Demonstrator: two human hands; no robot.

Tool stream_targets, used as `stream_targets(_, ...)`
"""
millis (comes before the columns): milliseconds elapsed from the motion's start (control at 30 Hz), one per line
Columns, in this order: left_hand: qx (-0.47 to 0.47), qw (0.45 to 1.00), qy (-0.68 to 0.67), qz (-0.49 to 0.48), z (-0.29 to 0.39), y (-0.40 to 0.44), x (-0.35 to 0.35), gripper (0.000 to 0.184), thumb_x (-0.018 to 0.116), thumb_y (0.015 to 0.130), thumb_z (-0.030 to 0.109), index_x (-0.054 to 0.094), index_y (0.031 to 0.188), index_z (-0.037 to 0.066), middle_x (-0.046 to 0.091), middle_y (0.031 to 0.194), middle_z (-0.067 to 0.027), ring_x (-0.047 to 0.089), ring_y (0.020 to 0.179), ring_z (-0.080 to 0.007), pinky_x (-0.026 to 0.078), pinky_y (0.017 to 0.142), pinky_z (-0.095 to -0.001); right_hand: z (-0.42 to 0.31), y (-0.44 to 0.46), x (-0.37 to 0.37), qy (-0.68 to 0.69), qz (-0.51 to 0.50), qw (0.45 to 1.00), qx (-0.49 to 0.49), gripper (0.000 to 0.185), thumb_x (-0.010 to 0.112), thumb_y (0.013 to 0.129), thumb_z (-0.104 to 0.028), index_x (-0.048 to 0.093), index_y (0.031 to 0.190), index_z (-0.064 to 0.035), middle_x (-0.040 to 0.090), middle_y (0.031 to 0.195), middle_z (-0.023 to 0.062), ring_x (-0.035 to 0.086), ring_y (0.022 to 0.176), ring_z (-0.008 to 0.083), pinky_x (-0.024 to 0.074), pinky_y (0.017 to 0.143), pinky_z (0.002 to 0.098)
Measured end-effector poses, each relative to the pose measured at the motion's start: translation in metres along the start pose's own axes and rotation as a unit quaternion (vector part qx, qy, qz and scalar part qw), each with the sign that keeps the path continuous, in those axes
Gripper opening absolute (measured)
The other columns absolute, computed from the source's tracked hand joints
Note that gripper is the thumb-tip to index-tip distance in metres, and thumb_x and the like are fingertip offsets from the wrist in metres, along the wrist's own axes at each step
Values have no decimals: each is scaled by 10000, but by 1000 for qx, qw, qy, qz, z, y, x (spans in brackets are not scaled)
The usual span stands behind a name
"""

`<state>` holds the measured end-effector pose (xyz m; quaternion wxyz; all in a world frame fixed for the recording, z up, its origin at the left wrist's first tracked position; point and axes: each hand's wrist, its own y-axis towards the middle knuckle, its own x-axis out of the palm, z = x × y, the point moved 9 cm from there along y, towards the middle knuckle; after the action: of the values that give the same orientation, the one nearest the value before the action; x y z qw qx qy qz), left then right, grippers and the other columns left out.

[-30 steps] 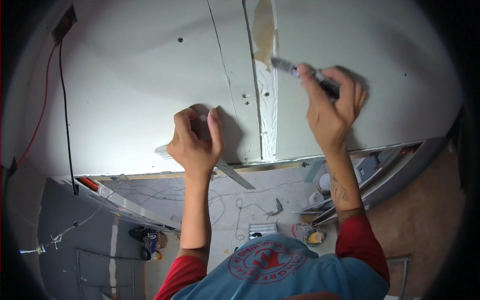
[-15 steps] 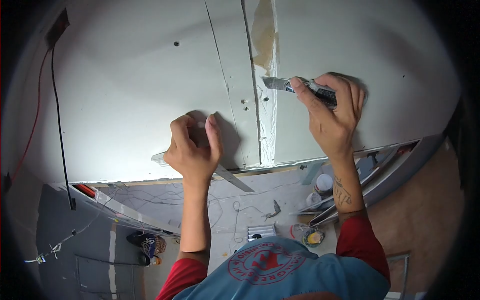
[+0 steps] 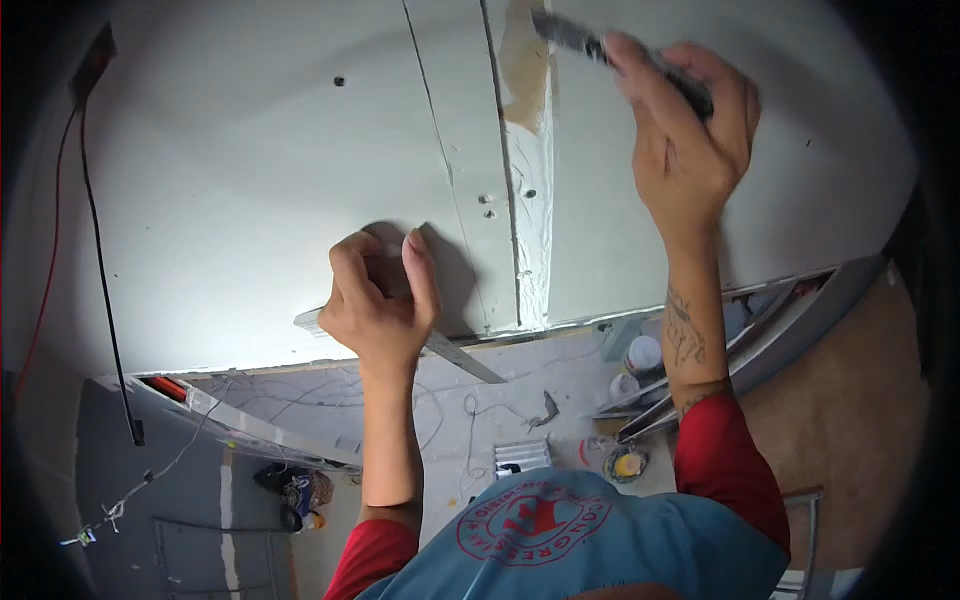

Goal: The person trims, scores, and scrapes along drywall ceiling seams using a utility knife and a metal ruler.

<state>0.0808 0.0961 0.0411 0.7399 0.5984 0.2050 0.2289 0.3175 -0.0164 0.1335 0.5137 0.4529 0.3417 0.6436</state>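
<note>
My right hand (image 3: 695,150) grips a utility knife (image 3: 680,85), somewhat blurred, with its blade pointing left at the upper part of the board seam (image 3: 530,180). White filler coats the lower seam, and a tan patch shows above it. My left hand (image 3: 375,300) is raised against the white board (image 3: 240,200), left of the seam, its fingers curled and the thumb up. A long flat strip (image 3: 465,360) crosses behind the left wrist and sticks out on both sides; it appears held in the curled fingers, though the grip itself is hidden.
Dark screw holes (image 3: 484,200) dot the board near the seam. A black cable (image 3: 105,270) and a red wire hang at the left. Far below, the floor (image 3: 450,400) carries loose cords, a drill-like tool (image 3: 545,408), white buckets (image 3: 643,352) and a yellow-topped container (image 3: 628,464).
My right hand has moved up along the seam with the knife, from the white filler to the tan patch. The left hand and strip stay nearly where they were.
</note>
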Motion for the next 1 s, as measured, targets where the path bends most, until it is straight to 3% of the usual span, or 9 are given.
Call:
stream_targets(67, -1, 1000, -1, 1, -2, 0, 1, 240, 775, 934, 117, 546, 899, 55, 494, 564, 11, 431, 456, -74, 325, 475, -218, -6, -13, -14, 23, -10, 1000, 11, 378, 846, 771, -55, 849, 1125, -188, 648, 1015, 54, 595, 930, 244, 459, 844, 385)
stream_targets(133, 28, 1000, 2, 13, -1, -2, 2, 237, 774, 936, 117, 547, 903, 55, 504, 565, 9, 439, 456, -69, 326, 473, -213, -18, -30, -11, 46, -134, 990, 22, 426, 842, 752, -39, 842, 1145, -202, 647, 1020, 55, 596, 931, 255, 460, 844, 395)
stream_targets(167, 31, 999, 3, 13, 0, -1, 2, 237, 774, 936, 117, 547, 903, 55, 504, 565, 9, 439, 456, -69, 326, 473, -213, -17, -33, -11, 46, -131, 990, 24, 426, 842, 752, -39, 842, 1145, -202, 647, 1020, 55, 596, 931, 255, 460, 844, 395)
stream_targets(233, 21, 1000, 11, 2, -1, -2, 2, 237, 776, 936, 123, 551, 913, 54, 519, 566, 9, 457, 456, -66, 332, 472, -210, -16, -39, -12, 45, -135, 990, 24, 448, 798, 794, -74, 831, 1180, -297, 655, 1021, 13, 601, 937, 225, 418, 835, 397)
stream_targets(367, 9, 1000, -2, -5, -2, -2, 3, 236, 779, 936, 124, 554, 918, 54, 523, 563, 13, 464, 454, -66, 336, 471, -210, -24, -41, -11, 14, -142, 989, 38, 461, 806, 787, -72, 828, 1183, -308, 656, 1034, 11, 602, 959, 221, 410, 860, 396)
stream_targets(767, 13, 1000, 22, 1, 4, -2, 5, 277, 807, 925, 172, 552, 926, 65, 479, 525, 35, 416, 432, -71, 298, 466, -213, -27, -46, -4, -43, -50, 998, 14, 459, 811, 772, -79, 836, 1169, -308, 662, 1057, 13, 595, 991, 230, 396, 919, 409)
stream_targets(833, 22, 999, 36, 14, 6, -2, 4, 290, 812, 924, 188, 545, 921, 73, 478, 520, 38, 417, 431, -72, 305, 466, -214, -29, -43, -3, -28, -49, 998, 10, 438, 803, 778, -42, 845, 1165, -243, 642, 1092, 49, 579, 1030, 260, 404, 932, 412)
stream_targets(967, 22, 998, 54, 17, 8, -2, 7, 287, 806, 931, 182, 539, 914, 77, 484, 520, 37, 428, 435, -70, 317, 470, -211, -27, -36, 0, -23, -50, 998, 18, 431, 802, 783, -51, 844, 1167, -243, 639, 1080, 41, 580, 1019, 249, 403, 935, 418)
stream_targets(1000, 23, 998, 45, 23, 8, -3, 7, 282, 801, 937, 177, 539, 911, 77, 498, 525, 33, 443, 440, -70, 326, 473, -210, -23, -35, 1, -22, -26, 999, 27, 424, 808, 791, -93, 836, 1162, -295, 658, 1067, 18, 590, 998, 239, 398, 901, 415)
